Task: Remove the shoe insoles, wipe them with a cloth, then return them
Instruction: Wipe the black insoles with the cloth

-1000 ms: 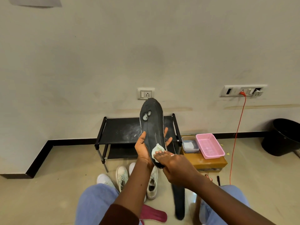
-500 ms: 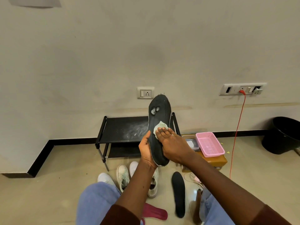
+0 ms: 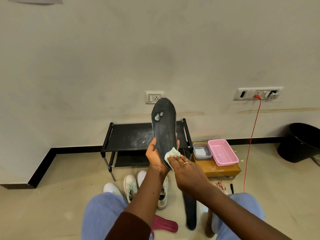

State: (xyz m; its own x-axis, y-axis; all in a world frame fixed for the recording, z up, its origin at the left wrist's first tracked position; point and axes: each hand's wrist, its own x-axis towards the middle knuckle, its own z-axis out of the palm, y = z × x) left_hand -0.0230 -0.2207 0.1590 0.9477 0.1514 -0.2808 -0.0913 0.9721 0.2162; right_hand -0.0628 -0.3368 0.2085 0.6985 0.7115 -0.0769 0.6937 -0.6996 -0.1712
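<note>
My left hand (image 3: 155, 157) grips the lower end of a black insole (image 3: 164, 125), held upright in front of me, with two pale worn spots near its top. With straight fingers my right hand (image 3: 186, 169) presses a small pale green cloth (image 3: 170, 154) against the insole's lower part. On the floor between my knees lie a second black insole (image 3: 190, 210) and a dark red insole (image 3: 164, 224). White sneakers (image 3: 130, 185) stand on the floor below my hands.
A black shoe rack (image 3: 131, 137) stands against the wall. To its right, a pink basket (image 3: 222, 152) and a clear container (image 3: 201, 150) rest on a cardboard box (image 3: 220, 168). A red cable (image 3: 251, 144) hangs from the wall socket. A black bin (image 3: 302, 142) stands far right.
My right hand has slid the cloth from the middle of the insole back down to its lower end. My left hand has shifted the insole slightly left.
</note>
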